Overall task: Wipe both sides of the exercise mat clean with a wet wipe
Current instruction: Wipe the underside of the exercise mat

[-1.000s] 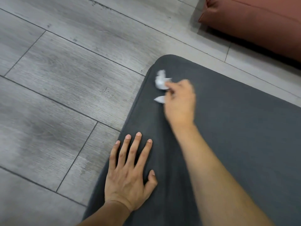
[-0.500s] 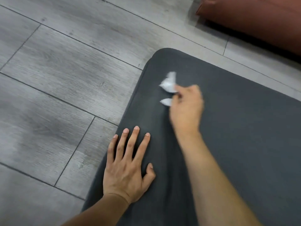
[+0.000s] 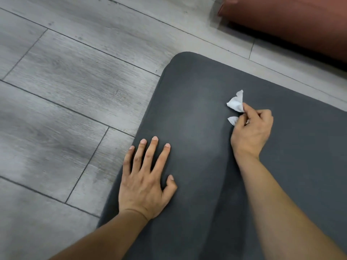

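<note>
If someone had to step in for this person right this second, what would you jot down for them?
Left hand: flat, fingers spread, pressing the exercise mat down near its left edge.
Right hand: pinching a crumpled wet wipe, which sits on the mat near the far rounded corner.
Things: the dark grey mat lies flat on the grey plank floor; a reddish cushion lies beyond it.
Done: wiping of the upward face is under way; a paler streak shows between the hands, but how much has been covered cannot be told.
Left: finish this face, turn the mat over, wipe the other side.
</note>
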{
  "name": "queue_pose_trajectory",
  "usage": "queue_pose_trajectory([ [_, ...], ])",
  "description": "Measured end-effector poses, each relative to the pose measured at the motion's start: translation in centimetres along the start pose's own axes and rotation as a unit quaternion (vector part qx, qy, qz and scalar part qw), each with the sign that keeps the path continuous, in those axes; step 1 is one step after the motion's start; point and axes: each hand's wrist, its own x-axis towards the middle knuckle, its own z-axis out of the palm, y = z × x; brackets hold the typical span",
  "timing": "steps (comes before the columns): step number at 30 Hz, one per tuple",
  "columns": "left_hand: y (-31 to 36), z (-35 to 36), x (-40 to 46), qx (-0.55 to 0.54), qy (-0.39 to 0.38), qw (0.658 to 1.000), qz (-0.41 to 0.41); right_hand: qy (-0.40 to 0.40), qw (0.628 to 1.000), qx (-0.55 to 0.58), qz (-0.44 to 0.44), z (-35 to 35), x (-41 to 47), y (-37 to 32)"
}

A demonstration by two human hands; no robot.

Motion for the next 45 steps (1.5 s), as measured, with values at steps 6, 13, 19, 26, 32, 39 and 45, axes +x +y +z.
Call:
queue_pose_trajectory([
  [6, -1.4, -0.8, -6.0, 0.01, -0.047, 0.998, 0.034, -0.015, 1.0, 0.001, -0.008, -0.4, 0.1, -0.8],
  [13, -2.6, 0.5, -11.4, -0.008, 0.001, 0.999, 0.04, -0.004, 0.998, -0.031, -0.049, 0.0, 0.2, -0.3],
  [19, -2.7, 0.7, -11.3, -0.02, 0.015, 0.998, 0.055, -0.009, 1.0, -0.014, -0.017, 2.0, -3.0, -6.5],
  [26, -3.0, 0.8, -11.2, -0.027, 0.01, 0.998, 0.062, -0.171, 0.946, 0.06, -0.268, 4.2, -10.0, -14.7],
  [32, -2.6, 0.6, -11.0, -0.01, -0.006, 0.998, 0.055, -0.039, 0.998, -0.056, -0.012, -0.4, -2.5, -3.8],
  [39, -2.8, 0.6, -10.6, 0.0, -0.002, 0.998, 0.055, -0.174, 0.942, 0.08, -0.275, 3.0, -14.0, -15.1],
  [45, -2.4, 0.5, -10.8, 0.007, -0.005, 0.999, 0.04, -0.074, 0.983, 0.013, -0.169, -0.1, -4.5, -3.2],
])
